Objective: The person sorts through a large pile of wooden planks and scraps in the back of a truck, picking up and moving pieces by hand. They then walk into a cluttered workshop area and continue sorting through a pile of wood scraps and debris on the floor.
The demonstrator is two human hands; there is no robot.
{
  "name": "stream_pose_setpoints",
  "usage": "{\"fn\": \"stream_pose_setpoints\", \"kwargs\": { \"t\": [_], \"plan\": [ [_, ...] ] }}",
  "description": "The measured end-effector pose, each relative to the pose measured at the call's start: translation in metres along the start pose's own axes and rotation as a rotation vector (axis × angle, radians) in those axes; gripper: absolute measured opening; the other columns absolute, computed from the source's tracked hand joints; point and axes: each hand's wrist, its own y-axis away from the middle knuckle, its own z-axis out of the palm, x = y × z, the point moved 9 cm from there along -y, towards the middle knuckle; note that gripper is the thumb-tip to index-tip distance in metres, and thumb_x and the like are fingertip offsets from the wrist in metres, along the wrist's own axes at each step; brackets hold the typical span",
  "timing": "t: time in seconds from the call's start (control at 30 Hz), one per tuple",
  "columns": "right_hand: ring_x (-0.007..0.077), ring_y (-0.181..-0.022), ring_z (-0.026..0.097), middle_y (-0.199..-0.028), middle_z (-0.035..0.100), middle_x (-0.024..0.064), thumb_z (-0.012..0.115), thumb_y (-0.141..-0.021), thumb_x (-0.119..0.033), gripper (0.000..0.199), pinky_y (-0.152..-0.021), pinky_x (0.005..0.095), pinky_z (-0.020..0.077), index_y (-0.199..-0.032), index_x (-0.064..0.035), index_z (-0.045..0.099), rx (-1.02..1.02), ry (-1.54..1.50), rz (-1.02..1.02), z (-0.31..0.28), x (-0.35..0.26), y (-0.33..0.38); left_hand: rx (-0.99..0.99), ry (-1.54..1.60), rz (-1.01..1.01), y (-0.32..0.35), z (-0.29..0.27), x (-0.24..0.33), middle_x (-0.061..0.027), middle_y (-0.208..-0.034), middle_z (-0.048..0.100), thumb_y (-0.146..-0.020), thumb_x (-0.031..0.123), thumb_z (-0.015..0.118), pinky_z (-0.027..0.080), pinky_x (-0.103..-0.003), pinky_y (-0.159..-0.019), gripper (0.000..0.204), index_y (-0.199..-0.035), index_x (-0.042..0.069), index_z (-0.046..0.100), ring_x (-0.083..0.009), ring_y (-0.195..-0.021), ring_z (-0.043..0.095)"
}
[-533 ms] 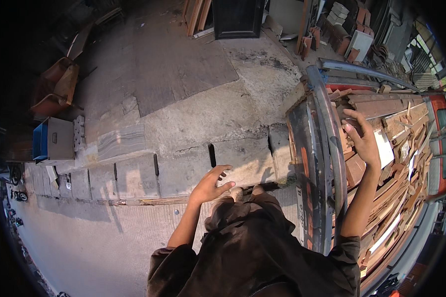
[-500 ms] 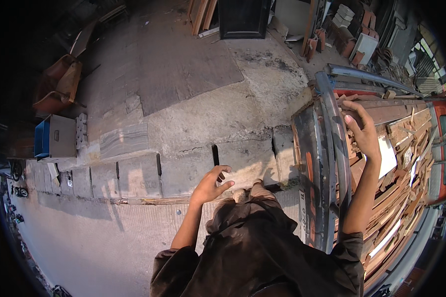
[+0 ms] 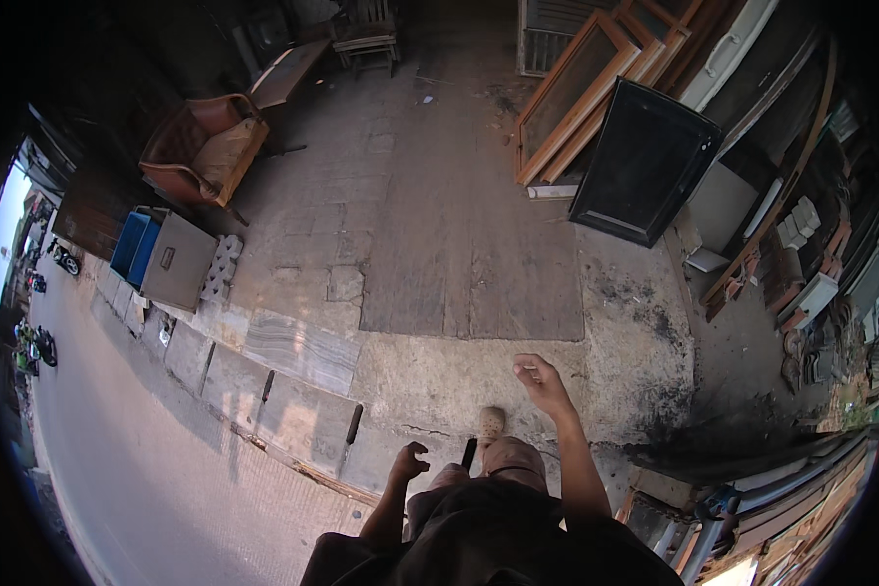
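Observation:
My left hand (image 3: 410,461) hangs low over the paving slabs near my left leg. Its fingers are loosely bent, thumb apart, with nothing in them. Farther forward, my right hand (image 3: 547,386) hovers above the pale concrete strip (image 3: 439,376), fingers half curled and holding nothing. Neither hand touches anything. Between the hands my shoe (image 3: 492,422) is planted on the concrete.
Ahead at right, wooden frames (image 3: 576,98) lean beside a black panel (image 3: 645,161). A worn armchair (image 3: 200,146) and a grey cabinet (image 3: 181,259) stand left. Scrap wood (image 3: 820,527) fills the lower right. Dark gaps split the slabs (image 3: 303,420) along the road (image 3: 156,439).
My view has swung right to left, away from the truck bed of scrap wood, now at lower right. My right hand has left its place above the truck's edge. One foot has stepped forward.

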Motion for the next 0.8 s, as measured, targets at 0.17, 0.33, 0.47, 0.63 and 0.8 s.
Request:
{"fn": "stream_pose_setpoints", "kwargs": {
  "t": [0.17, 0.33, 0.47, 0.63, 0.8],
  "plan": [
    [0.0223, -0.105, 0.064, -0.115, 0.065, 0.0125, 0.062, -0.095, -0.034, 0.041, -0.091, 0.0349, 0.0492, -0.122, -0.0031, 0.058, -0.304, 0.021, 0.044, 0.056, -0.066, -0.123, 0.214, 0.161, -0.401, 0.011, -0.127, -0.122, -0.0137, -0.104, 0.064, -0.066, 0.009, 0.086, 0.055, -0.035, -0.061, 0.044, -0.103, 0.0, 0.064, -0.0242, -0.079, 0.067],
    [0.0288, -0.109, 0.063, -0.117, 0.065, 0.0185, 0.063, -0.092, -0.042, 0.051, -0.093, 0.0372, 0.0488, -0.122, -0.0011, 0.058, -0.144, 0.121, 0.27, 0.031, -0.013, -0.267, 0.528, 0.139, -0.633, -0.056, -0.254, -0.138, -0.0178, -0.096, 0.069, -0.06, 0.021, 0.088, 0.054, -0.039, -0.075, 0.047, -0.095, -0.002, 0.068, -0.0291, -0.085, 0.067],
    [0.0376, -0.109, 0.062, -0.114, 0.063, 0.0267, 0.067, -0.084, -0.05, 0.063, -0.092, 0.0416, 0.0492, -0.12, 0.001, 0.058, -0.273, 0.967, 0.359, -0.014, 0.071, -0.297, 0.527, 0.216, -0.6, -0.139, -0.328, -0.148, -0.018, -0.095, 0.069, -0.06, 0.026, 0.088, 0.053, -0.04, -0.077, 0.043, -0.088, -0.001, 0.069, -0.0327, -0.088, 0.067],
    [0.033, -0.104, 0.066, -0.108, 0.069, 0.0204, 0.068, -0.081, -0.054, 0.065, -0.091, 0.0412, 0.0514, -0.115, -0.0001, 0.062, -0.162, 0.759, 0.744, -0.04, 0.028, -0.262, 0.428, 0.192, -0.355, -0.28, -0.451, -0.112, -0.0178, -0.1, 0.069, -0.068, 0.02, 0.087, 0.054, -0.038, -0.081, 0.032, -0.082, -0.001, 0.067, -0.033, -0.094, 0.067],
    [0.0305, -0.102, 0.067, -0.106, 0.069, 0.0188, 0.068, -0.082, -0.054, 0.058, -0.089, 0.0401, 0.0522, -0.11, -0.0025, 0.065, 0.065, 0.544, 0.837, -0.006, -0.003, -0.276, 0.335, 0.314, -0.299, -0.457, -0.545, -0.096, -0.0179, -0.099, 0.069, -0.073, 0.019, 0.083, 0.054, -0.039, -0.077, 0.025, -0.078, -0.001, 0.068, -0.0348, -0.094, 0.067]
  ]
}}
